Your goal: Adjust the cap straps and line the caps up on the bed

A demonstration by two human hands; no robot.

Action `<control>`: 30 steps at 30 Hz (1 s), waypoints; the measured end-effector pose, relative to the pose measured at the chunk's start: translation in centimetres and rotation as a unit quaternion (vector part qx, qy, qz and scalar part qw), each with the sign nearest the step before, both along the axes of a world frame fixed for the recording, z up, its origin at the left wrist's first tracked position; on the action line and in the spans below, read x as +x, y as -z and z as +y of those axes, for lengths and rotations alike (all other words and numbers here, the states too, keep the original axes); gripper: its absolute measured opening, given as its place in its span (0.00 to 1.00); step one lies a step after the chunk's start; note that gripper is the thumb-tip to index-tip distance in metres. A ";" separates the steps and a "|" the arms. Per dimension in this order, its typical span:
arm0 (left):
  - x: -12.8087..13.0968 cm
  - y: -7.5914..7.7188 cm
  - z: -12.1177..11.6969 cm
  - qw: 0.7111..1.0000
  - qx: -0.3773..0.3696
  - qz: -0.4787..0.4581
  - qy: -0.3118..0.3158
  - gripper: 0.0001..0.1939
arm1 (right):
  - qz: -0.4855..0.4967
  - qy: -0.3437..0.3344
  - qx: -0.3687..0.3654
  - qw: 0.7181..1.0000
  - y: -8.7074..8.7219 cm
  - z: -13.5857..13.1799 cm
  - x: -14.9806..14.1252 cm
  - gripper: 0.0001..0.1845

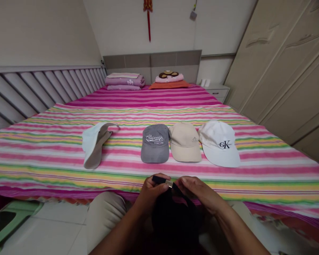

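One black fabric cap seems unfinished imo: left hand pinches its silver metal buckle, right hand its strap. Beyond it, grey, beige, white and pale brimmed fabric caps look done.

Baseball caps, five: one grey cap, one beige cap, one white cap, one pale mint cap, one black cap. Hands, two: one left hand, one right hand. Bed, one. Headboard, one. Nightstand, one. Orange pillow, one. Red hanging ornament, one. Green stool, one.
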State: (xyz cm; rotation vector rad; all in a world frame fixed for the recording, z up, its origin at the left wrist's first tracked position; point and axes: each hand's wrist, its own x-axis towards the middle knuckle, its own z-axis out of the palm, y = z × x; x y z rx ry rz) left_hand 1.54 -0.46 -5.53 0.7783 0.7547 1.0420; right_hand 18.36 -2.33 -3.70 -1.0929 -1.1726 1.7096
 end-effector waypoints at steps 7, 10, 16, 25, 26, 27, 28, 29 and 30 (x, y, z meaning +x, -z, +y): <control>-0.1 0.3 0.0 1.000 -0.005 0.008 0.007 0.14 | 0.013 -0.017 -0.012 1.000 1.4 -0.2 -0.1 0.23; -0.3 0.6 0.2 1.000 -0.006 0.018 0.011 0.15 | 0.041 0.012 -0.012 0.999 1.3 -0.1 -0.1 0.23; -0.7 0.7 0.6 0.996 -0.011 0.006 0.084 0.15 | 0.043 0.014 -0.009 0.999 0.7 0.1 0.3 0.23; -1.4 -0.4 1.1 0.982 -0.066 0.044 0.173 0.11 | 0.006 0.007 0.005 1.000 0.7 -0.4 0.5 0.24; -1.6 -0.5 1.2 0.978 -0.068 0.053 0.190 0.11 | 0.006 0.004 0.004 1.000 0.7 -0.4 0.5 0.24; -1.7 -0.6 1.3 0.974 -0.067 0.064 0.208 0.11 | 0.004 0.001 0.002 1.000 0.7 -0.4 0.5 0.24; -1.8 -0.7 1.4 0.969 -0.064 0.076 0.225 0.10 | 0.003 0.000 0.001 1.000 0.6 -0.4 0.5 0.24; -1.9 -0.7 1.6 0.965 -0.059 0.086 0.241 0.09 | 0.000 0.001 0.000 1.000 0.6 -0.4 0.5 0.24; -2.0 -0.7 1.7 0.961 -0.054 0.096 0.254 0.07 | -0.002 0.001 0.000 1.000 0.6 -0.4 0.5 0.24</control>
